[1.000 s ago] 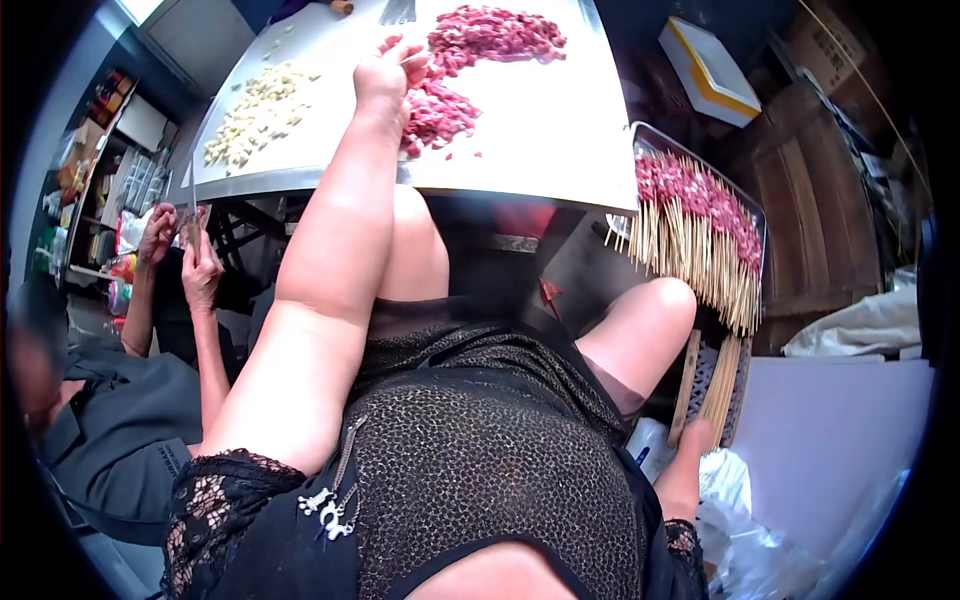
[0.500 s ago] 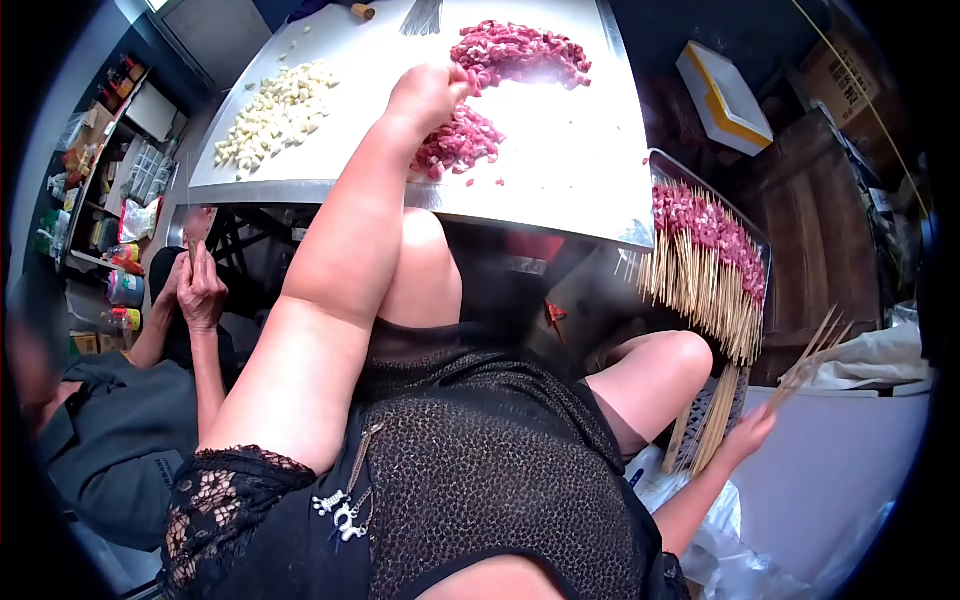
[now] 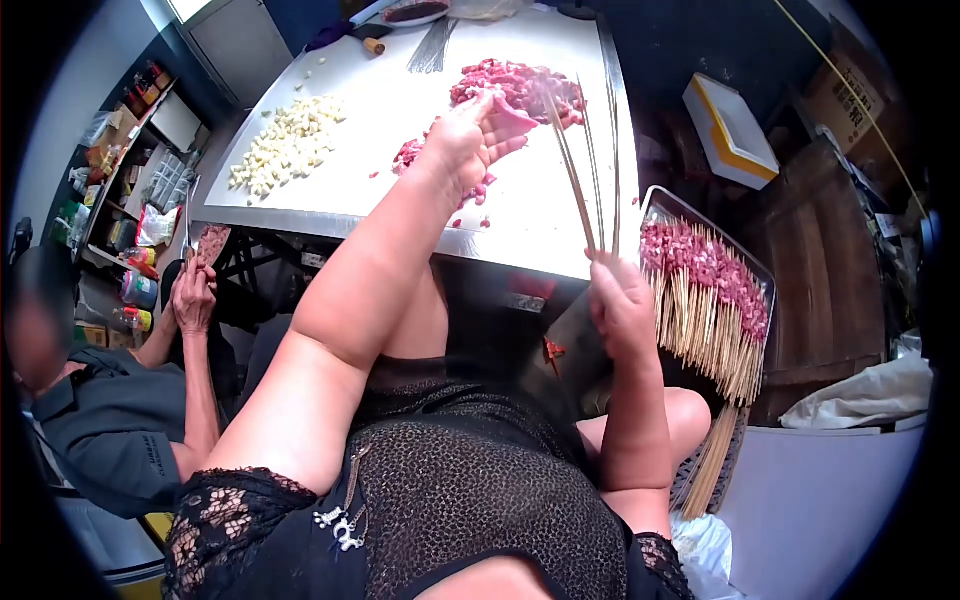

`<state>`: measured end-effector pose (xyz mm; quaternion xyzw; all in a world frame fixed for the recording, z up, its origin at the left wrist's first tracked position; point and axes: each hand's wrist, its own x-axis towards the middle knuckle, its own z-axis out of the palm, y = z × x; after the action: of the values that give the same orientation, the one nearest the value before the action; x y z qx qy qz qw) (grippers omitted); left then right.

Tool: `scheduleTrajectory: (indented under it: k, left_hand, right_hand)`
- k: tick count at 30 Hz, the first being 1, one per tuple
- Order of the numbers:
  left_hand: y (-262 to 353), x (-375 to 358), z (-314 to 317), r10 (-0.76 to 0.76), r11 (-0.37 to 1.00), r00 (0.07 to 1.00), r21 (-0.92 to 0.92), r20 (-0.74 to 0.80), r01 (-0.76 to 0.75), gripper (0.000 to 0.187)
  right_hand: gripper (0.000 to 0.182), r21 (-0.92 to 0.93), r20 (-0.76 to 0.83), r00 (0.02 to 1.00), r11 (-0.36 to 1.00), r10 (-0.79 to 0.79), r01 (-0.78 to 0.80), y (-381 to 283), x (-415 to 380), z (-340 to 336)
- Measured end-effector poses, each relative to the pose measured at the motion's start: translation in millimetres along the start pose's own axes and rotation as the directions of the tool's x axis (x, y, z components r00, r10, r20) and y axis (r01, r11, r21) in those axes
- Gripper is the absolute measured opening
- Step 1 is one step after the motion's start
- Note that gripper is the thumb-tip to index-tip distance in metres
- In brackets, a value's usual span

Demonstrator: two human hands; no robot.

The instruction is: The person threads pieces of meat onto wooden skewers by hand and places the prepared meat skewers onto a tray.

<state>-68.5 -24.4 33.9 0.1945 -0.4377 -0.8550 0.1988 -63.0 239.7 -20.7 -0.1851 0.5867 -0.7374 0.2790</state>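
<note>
My left hand point(image 3: 474, 142) is over the white table point(image 3: 400, 200), palm turned up, with a piece of raw meat point(image 3: 510, 116) held at the thumb and fingers. Just behind it is a pile of cut raw meat point(image 3: 525, 78). A smaller heap lies partly hidden under that hand and wrist. My right hand point(image 3: 624, 300), at the table's front right corner, is closed around several bamboo skewers point(image 3: 582, 190). Their tips point up and away over the tabletop, apart from the meat in my left hand.
Garlic cloves point(image 3: 290, 140) lie at the table's left. A tray point(image 3: 770, 270) of meat-loaded skewers stands at right, above a bundle of bare sticks point(image 3: 715, 465). Metal skewers point(image 3: 430, 55) lie at the back. A co-worker point(image 3: 120, 420) at left holds a skewer with meat.
My right hand has come up from beside the stick bundle to the table corner, carrying the skewers. My left hand has turned palm up and moved right with a piece of meat.
</note>
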Motion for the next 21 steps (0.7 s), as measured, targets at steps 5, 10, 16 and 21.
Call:
scheduleTrajectory:
  k: [5,10,16,21]
  left_hand:
    - [-12,-1,0,0.089,0.991,0.987,0.090,0.137,-0.102,0.029]
    - [-10,0,-6,0.146,0.985,0.979,0.069,0.140,-0.157,0.031]
    - [-2,2,-16,0.099,0.986,0.993,0.132,0.059,-0.106,0.026]
    - [-4,-2,-17,0.121,0.990,0.989,0.065,0.082,-0.126,0.023]
  right_hand:
    - [0.021,0.130,-0.073,0.997,0.991,0.037,-0.027,11,2,5]
    - [0.017,0.232,-0.016,0.998,0.971,0.064,-0.058,15,3,-2]
    - [0.027,-0.004,-0.022,0.998,0.998,0.055,-0.055,12,5,3]
    - [0.020,-0.060,-0.030,0.994,0.993,0.103,-0.105,8,1,10]
